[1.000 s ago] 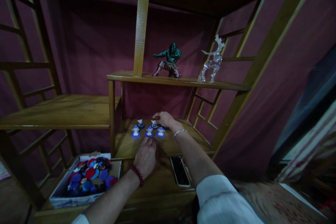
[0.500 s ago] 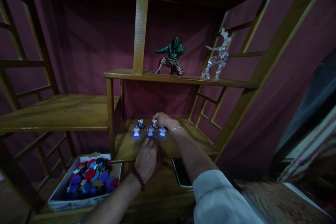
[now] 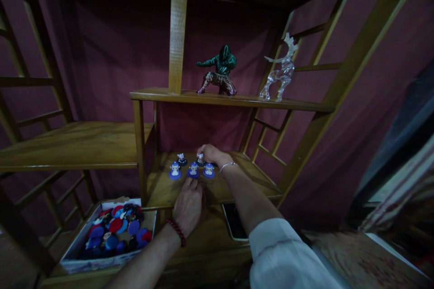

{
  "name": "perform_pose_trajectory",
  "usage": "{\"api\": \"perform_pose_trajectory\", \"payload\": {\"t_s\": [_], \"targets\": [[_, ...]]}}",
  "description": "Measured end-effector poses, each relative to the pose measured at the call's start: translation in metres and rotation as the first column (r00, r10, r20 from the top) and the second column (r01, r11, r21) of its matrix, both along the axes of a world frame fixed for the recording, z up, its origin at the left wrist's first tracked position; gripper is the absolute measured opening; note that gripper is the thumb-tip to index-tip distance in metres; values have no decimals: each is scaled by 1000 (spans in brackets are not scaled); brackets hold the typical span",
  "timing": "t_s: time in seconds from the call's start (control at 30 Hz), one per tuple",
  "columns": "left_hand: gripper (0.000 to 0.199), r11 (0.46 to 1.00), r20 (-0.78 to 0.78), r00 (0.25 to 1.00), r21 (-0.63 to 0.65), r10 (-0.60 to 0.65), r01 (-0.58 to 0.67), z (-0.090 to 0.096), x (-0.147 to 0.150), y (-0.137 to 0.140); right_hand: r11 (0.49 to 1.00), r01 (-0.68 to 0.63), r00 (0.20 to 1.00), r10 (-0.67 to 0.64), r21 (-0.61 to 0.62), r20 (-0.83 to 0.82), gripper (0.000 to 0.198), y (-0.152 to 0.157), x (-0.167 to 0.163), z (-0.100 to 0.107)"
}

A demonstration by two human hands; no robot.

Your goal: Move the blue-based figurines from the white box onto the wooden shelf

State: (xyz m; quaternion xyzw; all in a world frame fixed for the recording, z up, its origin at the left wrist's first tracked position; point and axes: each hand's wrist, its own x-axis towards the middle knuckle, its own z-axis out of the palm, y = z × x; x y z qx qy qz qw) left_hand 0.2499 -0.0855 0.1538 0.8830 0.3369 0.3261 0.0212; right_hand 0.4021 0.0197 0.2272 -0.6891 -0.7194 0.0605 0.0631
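Head-worn view, facing forward and down, shelves (image 3: 73,142) near

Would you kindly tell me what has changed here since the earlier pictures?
The right hand has moved slightly left, its grip now at the white back-row figurine nearer it; whether it has closed there is unclear. The right forearm covers more of the phone. The left hand, the three purple-based figurines and the box of pieces look unmoved.

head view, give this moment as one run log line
left hand: near middle front purple-based figurine; right hand: at a rear dark-based figurine; phone: partly hidden by right forearm; box: lower left, colourful pieces inside
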Motion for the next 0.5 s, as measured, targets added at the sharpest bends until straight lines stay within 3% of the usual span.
{"api": "perform_pose_trajectory", "payload": {"t_s": [0.5], "targets": [[24, 1000, 0, 1000, 11, 0, 0, 5, -1, -3, 999, 15, 999, -14, -31, 29, 29, -2, -4, 3]]}}
